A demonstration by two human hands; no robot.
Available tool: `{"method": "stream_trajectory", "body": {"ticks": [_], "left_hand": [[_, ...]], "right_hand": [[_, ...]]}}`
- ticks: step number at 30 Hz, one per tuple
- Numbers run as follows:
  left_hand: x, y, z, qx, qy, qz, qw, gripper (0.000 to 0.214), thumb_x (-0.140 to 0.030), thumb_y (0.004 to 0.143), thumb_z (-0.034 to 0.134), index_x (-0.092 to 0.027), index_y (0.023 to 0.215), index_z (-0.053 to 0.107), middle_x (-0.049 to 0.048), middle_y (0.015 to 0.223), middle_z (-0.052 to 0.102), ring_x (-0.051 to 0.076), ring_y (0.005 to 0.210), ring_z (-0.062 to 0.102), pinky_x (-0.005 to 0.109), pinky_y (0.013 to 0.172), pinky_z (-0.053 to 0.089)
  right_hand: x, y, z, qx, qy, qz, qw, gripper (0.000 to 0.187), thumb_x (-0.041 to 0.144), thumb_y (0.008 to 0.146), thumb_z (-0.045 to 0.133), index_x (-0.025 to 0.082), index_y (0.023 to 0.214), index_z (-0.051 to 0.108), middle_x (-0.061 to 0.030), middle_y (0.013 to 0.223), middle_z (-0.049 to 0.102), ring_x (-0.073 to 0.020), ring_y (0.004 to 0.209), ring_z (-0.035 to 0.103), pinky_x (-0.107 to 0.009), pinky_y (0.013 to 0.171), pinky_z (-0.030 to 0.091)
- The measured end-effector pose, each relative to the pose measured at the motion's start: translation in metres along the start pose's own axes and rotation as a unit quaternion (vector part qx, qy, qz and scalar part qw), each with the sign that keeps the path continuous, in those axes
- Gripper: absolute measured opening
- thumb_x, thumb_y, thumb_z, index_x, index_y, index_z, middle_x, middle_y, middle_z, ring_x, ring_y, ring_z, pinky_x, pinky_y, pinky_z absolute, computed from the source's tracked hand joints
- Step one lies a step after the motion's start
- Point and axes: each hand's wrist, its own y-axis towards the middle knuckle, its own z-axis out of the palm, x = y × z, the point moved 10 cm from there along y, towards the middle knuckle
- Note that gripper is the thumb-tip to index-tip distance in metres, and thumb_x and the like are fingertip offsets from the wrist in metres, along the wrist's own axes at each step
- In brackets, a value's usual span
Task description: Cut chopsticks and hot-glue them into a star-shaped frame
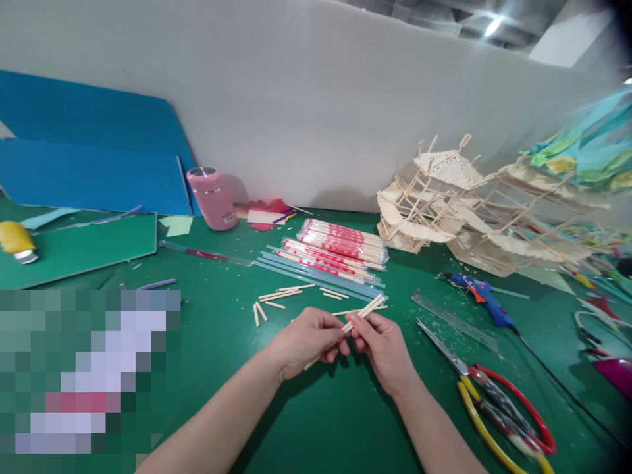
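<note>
Both hands meet at the middle front, fingers pinched round a few thin wooden sticks [371, 307]. My left hand [316, 334] is closed on their lower part, and a stick end shows below it. My right hand [378, 336] grips them nearer the upper end, thumb on top. How many sticks are held is hard to make out. Short cut stick pieces [280, 296] lie just beyond the left hand, and another stick lies flat behind the fingers. Farther back are wrapped bundles of wooden sticks [340, 241] and translucent blue glue sticks [320, 276].
On the right lie red-and-yellow-handled scissors [467, 374], pliers [508, 418], a blue glue gun [486, 299] with its cord, and a clear strip [454, 320]. Stick-built model pavilions [444, 210] stand behind. At the left are a pink tumbler [214, 201] and blue boards [93, 174].
</note>
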Motion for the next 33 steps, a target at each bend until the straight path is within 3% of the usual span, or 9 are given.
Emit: {"method": "stream_trajectory", "body": {"ticks": [13,33], "left_hand": [[-0.0021,-0.0013,0.0001,-0.005,-0.003,-0.005,1.0,0.026,-0.036,0.069,0.054,-0.011,0.063,0.061,0.0009,0.057,0.058,0.003,0.039,0.039,0.017,0.04,0.024],[-0.0014,-0.0023,-0.0015,-0.026,-0.015,-0.013,0.999,0.022,-0.031,0.068,0.054,-0.011,0.059,0.059,-0.0007,0.051,0.056,0.003,0.037,0.04,0.016,0.037,0.025]], "right_hand": [[0.002,0.0003,0.0013,0.0,-0.002,-0.003,1.0,0.025,0.036,0.071,0.061,0.013,0.061,0.059,0.0023,0.053,0.051,-0.0054,0.045,0.04,-0.02,0.044,0.031],[0.0009,0.0,-0.0002,-0.003,0.002,0.009,1.0,0.024,0.037,0.068,0.064,0.013,0.062,0.061,0.0025,0.052,0.05,-0.0058,0.044,0.039,-0.02,0.044,0.031]]}}
